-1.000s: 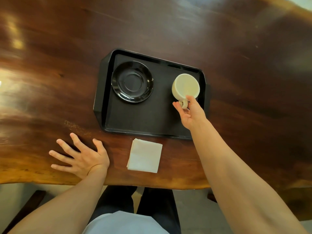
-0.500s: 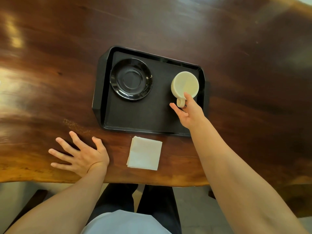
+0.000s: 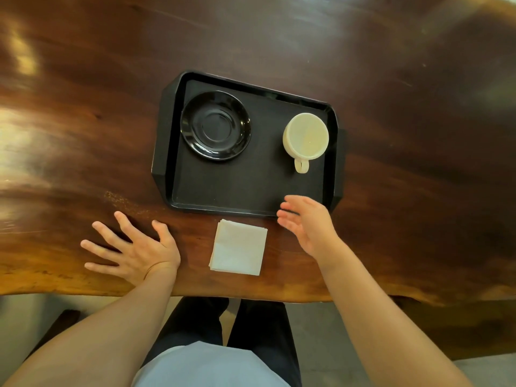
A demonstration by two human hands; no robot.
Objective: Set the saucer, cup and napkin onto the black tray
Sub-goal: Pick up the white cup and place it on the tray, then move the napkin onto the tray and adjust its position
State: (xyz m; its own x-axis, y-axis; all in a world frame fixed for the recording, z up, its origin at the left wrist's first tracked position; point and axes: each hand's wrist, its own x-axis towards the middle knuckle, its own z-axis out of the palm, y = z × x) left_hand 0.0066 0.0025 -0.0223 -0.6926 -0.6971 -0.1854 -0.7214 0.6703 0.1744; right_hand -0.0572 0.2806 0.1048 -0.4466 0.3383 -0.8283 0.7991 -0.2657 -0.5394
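The black tray [image 3: 251, 188] lies on the wooden table. On its left part rests a glossy black saucer [image 3: 215, 124]. A cream cup [image 3: 305, 135] stands upright on the tray's right part, its handle pointing toward me. A folded white napkin [image 3: 238, 248] lies on the table just in front of the tray's near edge. My right hand [image 3: 307, 223] hovers open over the tray's near right corner, to the right of the napkin, holding nothing. My left hand [image 3: 134, 247] rests flat on the table with fingers spread, left of the napkin.
The dark wooden table [image 3: 83, 121] has an uneven near edge just behind my hands. My legs [image 3: 223, 325] and the floor show below that edge.
My right hand has let go of the cup's handle and drawn back toward me, to the tray's near right corner. The cup stays on the tray. My left hand has not moved.
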